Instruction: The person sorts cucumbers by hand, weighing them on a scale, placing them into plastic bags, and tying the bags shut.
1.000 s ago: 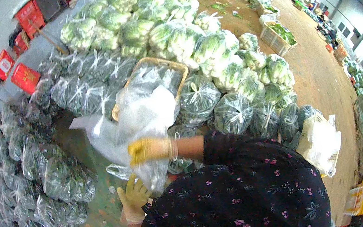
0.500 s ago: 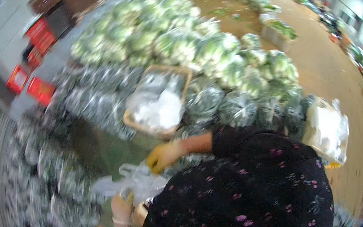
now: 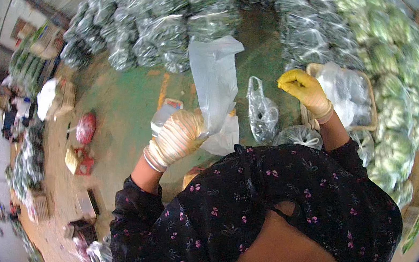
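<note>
My left hand (image 3: 178, 135), in a pale striped glove, grips the lower end of a translucent plastic bag (image 3: 215, 76) that stands up limp and flattened above it. To the right, my right hand (image 3: 304, 92) wears a yellow-coated glove; its fingers are curled together and nothing shows in them. Between the hands, a clear handled bag (image 3: 262, 117) rests lower down, apart from both. A white sheet or bag (image 3: 221, 139) shows below the left hand. Just beyond the right hand, a tan-rimmed basket (image 3: 372, 106) holds clear plastic bags.
Bagged dark leafy greens (image 3: 168, 34) are stacked along the far side, with another row (image 3: 305, 30) at right. Pale green cabbage-like heads (image 3: 390, 87) pile up on the far right. On the floor at left lie a red bag (image 3: 86, 128), a red stool-like item (image 3: 84, 163) and boxes.
My view has swung left and levelled. The hands have moved apart; the right is off the plastic, and the left holds the bag raised.
</note>
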The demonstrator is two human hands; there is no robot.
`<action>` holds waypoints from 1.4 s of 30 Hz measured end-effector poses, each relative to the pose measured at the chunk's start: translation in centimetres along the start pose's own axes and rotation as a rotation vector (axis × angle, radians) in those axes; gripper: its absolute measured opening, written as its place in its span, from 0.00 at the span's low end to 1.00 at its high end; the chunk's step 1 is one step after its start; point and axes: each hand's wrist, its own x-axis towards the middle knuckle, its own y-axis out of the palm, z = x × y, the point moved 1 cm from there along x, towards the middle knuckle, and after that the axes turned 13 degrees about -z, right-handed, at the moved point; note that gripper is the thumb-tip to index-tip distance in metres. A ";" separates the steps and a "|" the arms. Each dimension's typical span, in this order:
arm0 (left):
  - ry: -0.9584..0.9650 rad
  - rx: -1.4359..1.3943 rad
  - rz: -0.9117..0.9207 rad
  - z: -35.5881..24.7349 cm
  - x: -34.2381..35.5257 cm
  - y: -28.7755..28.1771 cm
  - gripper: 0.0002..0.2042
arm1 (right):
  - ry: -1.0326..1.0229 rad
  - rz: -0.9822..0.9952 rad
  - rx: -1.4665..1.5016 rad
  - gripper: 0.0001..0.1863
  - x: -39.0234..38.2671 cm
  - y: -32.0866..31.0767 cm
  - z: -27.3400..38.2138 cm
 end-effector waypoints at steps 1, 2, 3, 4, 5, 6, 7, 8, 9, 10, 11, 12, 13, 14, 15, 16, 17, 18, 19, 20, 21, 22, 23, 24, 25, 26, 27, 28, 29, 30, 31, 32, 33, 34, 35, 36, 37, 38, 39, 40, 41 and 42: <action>-0.017 0.041 0.020 -0.3 -1.1 -0.3 0.10 | -0.008 0.056 0.027 0.07 1.4 1.4 -0.2; -0.054 0.081 0.028 -0.7 -1.6 -0.7 0.10 | -0.018 0.105 0.046 0.08 2.7 2.8 -0.3; -0.086 0.121 0.038 -1.1 -1.8 -1.1 0.10 | -0.028 0.149 0.066 0.09 4.0 4.1 -0.4; -0.118 0.159 0.048 -1.4 -2.1 -1.4 0.10 | 0.093 0.198 0.041 0.11 5.0 5.3 -0.5; -0.118 0.196 0.055 -1.4 -2.4 -1.4 0.10 | 0.080 0.202 0.064 0.12 5.8 6.2 -1.2; -0.138 0.248 0.069 -2.0 -2.9 -1.8 0.10 | 0.062 0.222 0.106 0.13 6.7 7.9 -2.2; -0.157 0.298 0.084 -2.4 -3.3 -2.1 0.10 | 0.046 0.242 0.148 0.14 7.6 9.3 -2.8; -0.159 0.299 0.049 -2.9 -3.7 -2.2 0.09 | -0.030 0.270 0.128 0.16 8.4 10.4 -1.8; -0.211 0.317 0.077 -3.4 -3.8 -2.4 0.09 | -0.027 0.307 0.162 0.16 9.1 11.6 -2.1; -0.262 0.333 0.105 -4.0 -3.6 -2.7 0.09 | -0.022 0.344 0.194 0.16 9.9 13.0 -2.5; -0.310 0.346 0.132 -4.5 -3.5 -2.8 0.08 | -0.018 0.378 0.223 0.16 10.4 14.2 -2.9; -0.323 0.381 0.104 -5.0 -3.7 -2.9 0.08 | 0.139 0.458 0.324 0.16 10.7 15.5 -3.3; -0.346 0.393 0.099 -5.7 -4.0 -2.8 0.08 | 0.205 0.522 0.390 0.17 10.7 16.7 -4.2; -0.362 0.412 0.087 -6.2 -4.4 -2.6 0.09 | 0.261 0.582 0.451 0.17 10.7 17.8 -5.3; -0.375 0.439 0.071 -6.6 -4.8 -2.4 0.09 | 0.311 0.643 0.510 0.18 10.8 19.1 -6.1; -0.448 0.403 0.067 -7.0 -5.9 -1.7 0.11 | 0.375 0.685 0.526 0.18 10.1 20.3 -6.6; -0.447 0.418 0.039 -7.6 -6.0 -1.8 0.12 | 0.344 0.730 0.424 0.17 9.5 21.6 -8.2; -0.515 0.439 0.074 -8.4 -6.3 -1.6 0.13 | 0.436 0.828 0.435 0.17 8.3 21.9 -7.4; -0.544 0.448 0.098 -8.4 -6.0 -1.4 0.13 | 0.550 0.944 0.606 0.19 7.2 22.4 -9.1; -0.585 0.342 -0.017 -8.6 -5.5 -1.8 0.13 | 0.675 0.991 0.655 0.20 5.7 23.8 -11.1; -0.634 0.332 -0.022 -9.0 -5.6 -1.7 0.13 | 0.775 1.093 0.715 0.21 4.4 25.2 -12.7; -0.703 0.315 -0.026 -9.8 -6.3 -1.4 0.13 | 1.017 1.160 0.869 0.20 3.1 25.0 -9.5; -0.737 0.293 -0.030 -10.2 -6.4 -1.3 0.13 | 1.022 1.174 0.814 0.17 2.9 25.0 -10.2; -0.779 0.309 0.004 -10.9 -6.6 -1.3 0.13 | 1.004 1.173 0.927 0.18 1.9 26.1 -11.6; -0.804 0.311 -0.040 -11.4 -6.6 -1.5 0.13 | 0.984 1.160 1.030 0.20 1.5 27.1 -12.9; -0.847 0.315 -0.087 -12.3 -6.8 -1.6 0.13 | 0.941 1.118 0.964 0.16 1.7 27.1 -12.4; -0.888 0.317 -0.135 -13.2 -7.1 -1.7 0.13 | 0.895 1.075 0.899 0.13 2.0 26.4 -11.2; -0.948 0.227 -0.158 -13.2 -8.3 -1.0 0.11 | 0.848 1.031 0.837 0.09 2.4 25.7 -9.8; -0.981 0.213 -0.193 -13.5 -8.9 -0.5 0.11 | 0.815 1.020 0.830 0.09 3.1 25.2 -9.1; -1.012 0.200 -0.223 -13.7 -9.3 -0.3 0.11 | 0.782 1.007 0.828 0.08 4.0 24.9 -8.4; -1.044 0.188 -0.254 -13.9 -9.7 -0.1 0.11 | 0.750 0.995 0.826 0.08 4.8 24.6 -7.6; -1.188 0.148 -0.256 -14.2 -10.5 0.4 0.13 | 0.784 0.986 0.827 0.09 5.4 24.0 -5.9; -1.302 0.139 -0.266 -14.5 -10.7 0.5 0.13 | 0.743 0.955 0.832 0.09 5.8 24.1 -5.4; -1.415 0.128 -0.276 -15.0 -11.0 0.4 0.14 | 0.701 0.923 0.838 0.09 6.1 24.1 -5.1; -1.539 0.119 -0.286 -15.9 -11.4 0.3 0.15 | 0.664 0.903 0.845 0.10 6.1 24.2 -4.4; -1.560 0.117 -0.364 -16.2 -13.0 1.3 0.17 | 0.295 0.852 0.753 0.09 6.0 24.3 -3.5; -1.652 0.145 -0.409 -16.5 -13.9 1.4 0.17 | 0.325 0.946 0.707 0.09 6.0 24.2 -2.7; -1.756 0.172 -0.455 -17.1 -14.8 1.5 0.17 | 0.360 1.051 0.657 0.08 5.9 23.6 0.0; -1.849 0.197 -0.498 -17.6 -15.9 1.9 0.18 | 0.393 1.144 0.603 0.08 5.5 23.1 1.6; -1.832 0.331 -0.604 -17.7 -17.8 2.7 0.16 | 0.341 1.287 0.734 0.10 4.5 23.9 1.3; -1.814 0.328 -0.885 -17.6 -19.6 3.7 0.13 | 0.289 1.403 0.677 0.11 3.3 23.9 1.6; -1.745 0.308 -1.106 -17.5 -20.8 4.0 0.11 | 0.239 1.521 0.615 0.12 2.1 24.1 2.5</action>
